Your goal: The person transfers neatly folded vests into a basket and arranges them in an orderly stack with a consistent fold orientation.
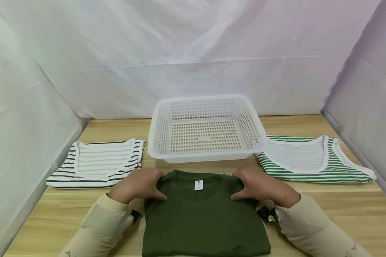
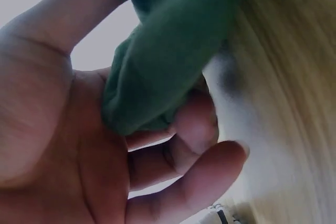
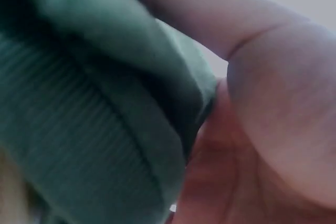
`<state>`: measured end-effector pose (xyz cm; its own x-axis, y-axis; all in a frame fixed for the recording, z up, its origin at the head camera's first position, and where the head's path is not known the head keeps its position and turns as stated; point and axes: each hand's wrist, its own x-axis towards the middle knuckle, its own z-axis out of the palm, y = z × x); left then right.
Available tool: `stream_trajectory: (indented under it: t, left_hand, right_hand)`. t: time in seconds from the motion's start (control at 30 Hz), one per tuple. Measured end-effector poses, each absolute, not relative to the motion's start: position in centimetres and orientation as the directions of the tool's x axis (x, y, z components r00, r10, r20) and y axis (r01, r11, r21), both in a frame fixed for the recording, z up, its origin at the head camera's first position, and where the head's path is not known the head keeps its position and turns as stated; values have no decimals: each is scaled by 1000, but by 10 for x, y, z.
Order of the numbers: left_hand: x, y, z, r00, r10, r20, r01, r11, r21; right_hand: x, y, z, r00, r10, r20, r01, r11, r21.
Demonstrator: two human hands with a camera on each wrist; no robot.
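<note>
A dark green shirt (image 1: 206, 225), folded, with a white neck label (image 1: 198, 185), lies collar outward in front of me. My left hand (image 1: 139, 185) grips its left shoulder, thumb on top. In the left wrist view, curled fingers (image 2: 197, 121) wrap under a fold of the green cloth (image 2: 163, 66). At the opposite shoulder my right hand (image 1: 258, 185) pinches the cloth, its thumb lying over the top. The right wrist view shows the thumb (image 3: 189, 3) against the fabric and a ribbed band (image 3: 79, 129) hanging beside the palm; the other fingertips are hidden behind the cloth.
Beyond the shirt stands a white perforated plastic basket (image 1: 207, 157) with nothing in it. A folded black-and-white striped top (image 1: 104, 159) lies at left, a green-and-white striped one (image 1: 336, 175) at right. White sheeting (image 1: 193, 64) walls the wooden table (image 1: 58, 221).
</note>
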<state>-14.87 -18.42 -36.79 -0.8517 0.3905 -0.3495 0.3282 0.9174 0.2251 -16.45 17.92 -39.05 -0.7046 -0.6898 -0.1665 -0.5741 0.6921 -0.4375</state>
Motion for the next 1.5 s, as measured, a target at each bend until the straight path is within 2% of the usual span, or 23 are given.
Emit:
stream_trajectory:
  t: [0.23, 0.37, 0.47, 0.53, 0.6, 0.7, 0.83, 0.93, 1.1, 1.2, 1.4, 1.5]
  left_hand:
    - [-157, -192, -368, -790, 486, -374, 350, 858, 376]
    - [-163, -191, -369, -776, 556, -299, 377, 788, 487]
    - [-164, -187, -368, -777, 588, -226, 408, 743, 530]
    - [-163, -185, -365, -769, 607, -201, 427, 722, 544]
    - [-163, -185, -363, -742, 640, -200, 446, 693, 566]
    - [-163, -187, -359, -668, 709, -226, 470, 637, 611]
    - [-162, -191, -358, -593, 758, -271, 455, 593, 664]
    - [-162, -193, -360, -600, 739, -305, 428, 619, 658]
    - [-162, -192, -364, -653, 658, -376, 379, 713, 589]
    - [-161, -191, -364, -666, 629, -402, 338, 734, 590]
    - [-153, -190, -360, -599, 690, -407, 318, 671, 670]
    - [-149, -190, -353, -554, 736, -389, 333, 624, 707]
  right_hand:
    - [-166, 183, -382, -636, -748, -192, -571, 623, -534]
    - [-169, 190, -374, -644, -732, -222, -522, 632, -573]
    - [-170, 193, -371, -666, -711, -225, -496, 648, -578]
    - [-170, 194, -370, -657, -726, -204, -510, 627, -589]
    - [-170, 194, -368, -625, -756, -195, -533, 596, -600]
    - [-170, 196, -365, -573, -792, -211, -555, 564, -612]
    - [-172, 198, -365, -551, -789, -273, -542, 586, -602]
    - [-173, 198, -369, -535, -789, -302, -523, 590, -615]
    - [-173, 197, -372, -500, -799, -334, -484, 578, -657]
    - [-172, 198, -371, -480, -820, -313, -490, 546, -679]
    - [-170, 200, -366, -403, -890, -212, -521, 414, -747]
    - [-167, 203, -358, -387, -904, -182, -523, 378, -764]
